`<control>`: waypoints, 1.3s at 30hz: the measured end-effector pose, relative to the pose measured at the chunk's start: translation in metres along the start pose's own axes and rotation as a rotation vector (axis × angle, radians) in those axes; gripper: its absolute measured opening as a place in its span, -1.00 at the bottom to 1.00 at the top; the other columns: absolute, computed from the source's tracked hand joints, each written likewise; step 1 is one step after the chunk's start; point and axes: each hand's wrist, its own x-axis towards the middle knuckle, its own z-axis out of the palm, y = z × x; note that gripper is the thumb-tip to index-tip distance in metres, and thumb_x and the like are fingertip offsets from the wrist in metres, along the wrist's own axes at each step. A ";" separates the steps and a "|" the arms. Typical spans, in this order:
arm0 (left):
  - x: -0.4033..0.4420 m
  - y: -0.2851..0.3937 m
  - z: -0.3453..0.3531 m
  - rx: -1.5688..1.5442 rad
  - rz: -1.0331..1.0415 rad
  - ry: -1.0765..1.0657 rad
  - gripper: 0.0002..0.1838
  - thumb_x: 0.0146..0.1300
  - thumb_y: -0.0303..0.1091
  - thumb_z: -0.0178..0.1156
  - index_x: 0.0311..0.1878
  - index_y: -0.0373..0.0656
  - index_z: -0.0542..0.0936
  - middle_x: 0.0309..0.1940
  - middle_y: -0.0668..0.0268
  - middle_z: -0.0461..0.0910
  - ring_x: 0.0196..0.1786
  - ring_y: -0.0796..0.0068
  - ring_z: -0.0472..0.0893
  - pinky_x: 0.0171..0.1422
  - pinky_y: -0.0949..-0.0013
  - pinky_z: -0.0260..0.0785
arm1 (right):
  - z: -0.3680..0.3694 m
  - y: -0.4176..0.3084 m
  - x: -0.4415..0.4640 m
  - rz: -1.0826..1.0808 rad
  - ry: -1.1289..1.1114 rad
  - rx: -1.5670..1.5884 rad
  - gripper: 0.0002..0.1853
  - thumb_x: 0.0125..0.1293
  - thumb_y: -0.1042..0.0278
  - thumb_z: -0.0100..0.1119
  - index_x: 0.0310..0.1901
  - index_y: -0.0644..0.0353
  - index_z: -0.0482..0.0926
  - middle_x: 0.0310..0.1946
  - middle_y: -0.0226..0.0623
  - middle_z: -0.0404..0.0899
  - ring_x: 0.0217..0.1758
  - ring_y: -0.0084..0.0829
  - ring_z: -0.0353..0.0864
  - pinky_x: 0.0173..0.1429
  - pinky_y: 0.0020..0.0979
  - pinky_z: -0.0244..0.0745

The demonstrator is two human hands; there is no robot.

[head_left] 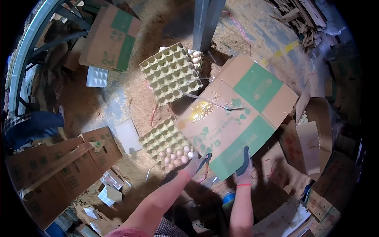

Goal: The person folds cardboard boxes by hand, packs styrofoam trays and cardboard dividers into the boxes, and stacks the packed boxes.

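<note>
Both gloved hands are at the near edge of a flattened cardboard box (227, 130), brown with green panels. My left hand (199, 164) grips its near left corner, and my right hand (244, 168) grips the edge further right; each thumb lies on top, the other fingers mostly hidden. Spilled egg yolk (200, 111) and pale crumbs lie on the cardboard. A thin metal rod (213, 103) with a bent dark end rests across it. Left of my left hand, a pulp egg tray (158, 138) holds several eggs (177, 158) in its near part.
Beyond, an egg tray (169, 73) without eggs in its cups overlaps other eggs (196, 55) beside a metal post (207, 23). Cartons (67, 170) stand left, and an open carton (308, 138) stands right. A person's leg (35, 122) shows far left.
</note>
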 end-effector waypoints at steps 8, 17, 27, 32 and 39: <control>-0.095 0.161 0.079 1.102 0.908 0.474 -0.29 0.23 -0.23 0.18 0.37 -0.35 0.19 0.24 -0.09 0.28 0.33 -0.03 0.25 0.44 0.13 0.09 | 0.098 -0.017 -0.022 -0.294 -0.122 -0.558 -0.52 0.45 0.23 0.03 0.28 0.35 0.32 0.15 -0.18 0.44 0.18 -0.35 0.44 0.27 -0.36 0.35; -0.036 0.297 0.123 1.819 1.259 -0.225 -0.12 0.26 0.29 -0.10 0.37 -0.32 0.22 0.32 -0.10 0.23 0.37 -0.11 0.22 0.49 -0.07 -0.05 | 0.205 0.000 -0.044 0.073 -0.356 0.116 -0.74 0.52 0.12 -0.13 -0.18 0.11 0.45 -0.28 -0.47 0.38 -0.20 -0.59 0.36 -0.02 -0.53 0.30; -0.014 0.331 0.133 1.684 1.331 -0.072 -0.16 0.23 0.26 0.00 0.38 -0.22 0.26 0.34 -0.09 0.24 0.40 -0.10 0.20 0.50 -0.04 -0.02 | 0.227 -0.014 -0.057 -0.503 -0.239 -0.675 -0.64 0.46 0.23 0.01 0.11 0.35 0.40 0.02 -0.24 0.47 0.03 -0.42 0.43 0.17 -0.35 0.31; 0.065 0.323 0.040 1.709 0.542 0.675 -0.36 0.39 0.00 -0.07 0.38 -0.25 0.23 0.36 -0.08 0.21 0.42 -0.07 0.16 0.49 0.04 0.02 | 0.270 0.044 -0.020 -0.159 -0.027 -0.155 -0.55 0.43 0.27 0.06 0.24 0.35 0.34 0.13 -0.22 0.44 0.16 -0.37 0.42 0.26 -0.28 0.31; 0.024 0.307 0.073 1.534 0.867 -0.008 -0.31 0.37 0.01 -0.03 0.43 -0.22 0.16 0.38 -0.10 0.17 0.44 -0.13 0.12 0.54 0.04 -0.06 | 0.217 0.083 -0.001 -0.087 -0.237 -0.280 -0.61 0.49 0.10 -0.05 0.15 0.22 0.44 0.00 -0.35 0.50 0.02 -0.48 0.49 0.08 -0.43 0.42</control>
